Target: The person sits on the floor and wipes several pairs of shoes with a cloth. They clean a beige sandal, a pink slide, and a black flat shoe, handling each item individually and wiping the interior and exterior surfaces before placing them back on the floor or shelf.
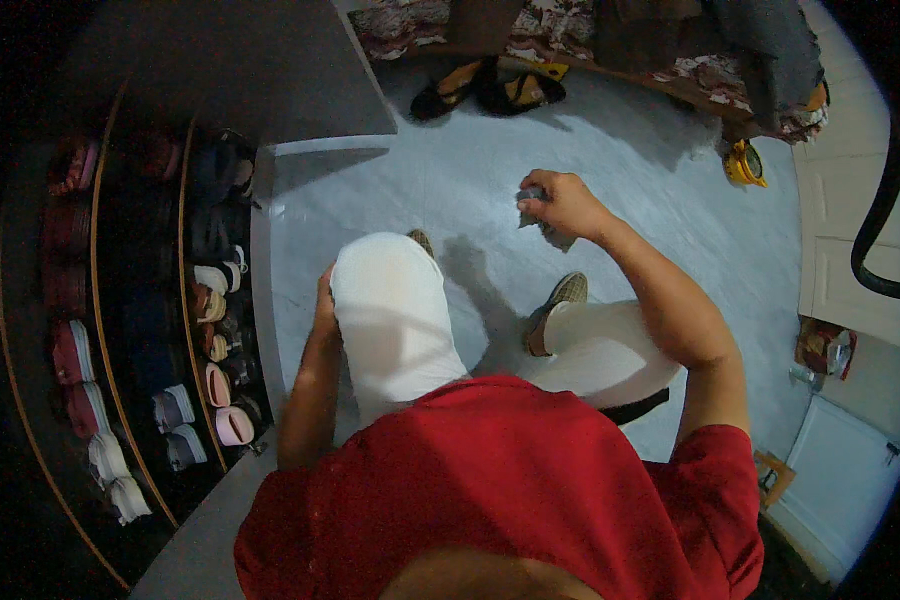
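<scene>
A crumpled dark grey cloth (557, 237) hangs from my right hand (566, 204), which pinches it above the pale floor (480, 187) in front of me. Against the outer side of my bent, white-trousered left knee (390, 300) lies my left hand (328, 296). Its fingers are hidden behind the leg, so I cannot see whether they hold anything. Below the right hand is my right foot in a woven shoe (568, 291); the tip of the other shoe (421, 241) shows beside the left knee.
An open wardrobe (266, 300) on my left holds folded clothes (109, 457) and several shoes (229, 426). Its door (322, 75) juts over the floor. Black shoes (521, 94) sit by a bed (570, 56). A yellow round object (742, 163) stands near the cabinet (840, 202).
</scene>
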`<state>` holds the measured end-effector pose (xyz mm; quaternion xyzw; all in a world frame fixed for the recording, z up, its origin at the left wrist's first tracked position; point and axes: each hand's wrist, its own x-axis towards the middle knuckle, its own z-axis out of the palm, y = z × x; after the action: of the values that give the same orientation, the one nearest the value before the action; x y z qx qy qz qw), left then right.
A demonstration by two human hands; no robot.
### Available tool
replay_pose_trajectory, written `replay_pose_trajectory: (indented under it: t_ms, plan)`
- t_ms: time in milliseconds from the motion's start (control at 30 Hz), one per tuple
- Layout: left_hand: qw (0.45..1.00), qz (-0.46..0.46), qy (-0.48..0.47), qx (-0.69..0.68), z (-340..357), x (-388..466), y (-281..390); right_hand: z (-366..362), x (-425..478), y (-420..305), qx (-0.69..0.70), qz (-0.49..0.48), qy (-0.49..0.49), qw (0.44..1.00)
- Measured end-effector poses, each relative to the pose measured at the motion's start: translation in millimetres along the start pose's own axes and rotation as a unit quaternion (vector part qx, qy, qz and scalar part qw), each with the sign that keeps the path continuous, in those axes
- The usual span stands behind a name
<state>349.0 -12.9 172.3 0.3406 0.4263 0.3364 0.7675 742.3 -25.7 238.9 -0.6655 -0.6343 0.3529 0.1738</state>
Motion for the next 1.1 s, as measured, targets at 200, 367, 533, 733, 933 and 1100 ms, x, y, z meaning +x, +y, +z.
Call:
replay_pose_trajectory:
  t_ms: [200,367,533,733,933,1100]
  plan:
    - [0.989,-0.132,0.062,0.022,-5,7,-24,6,64,131,-0.175,0.053,0.07,0.981]
    - [0.966,-0.199,0.156,0.057,-33,19,-51,11,137,189,-0.265,0.105,0.091,0.954]
    - [0.941,-0.245,0.22,0.082,-60,21,-71,12,208,225,-0.347,0.126,0.011,0.93]
    - [0.921,-0.276,0.252,0.11,-71,25,-75,15,248,284,-0.382,0.125,-0.09,0.911]
    - [0.939,-0.227,0.146,0.213,-42,101,-67,46,226,302,-0.385,0.062,-0.014,0.921]
    - [0.9,-0.021,-0.067,0.429,36,217,-53,84,144,264,-0.32,0.027,-0.107,0.941]
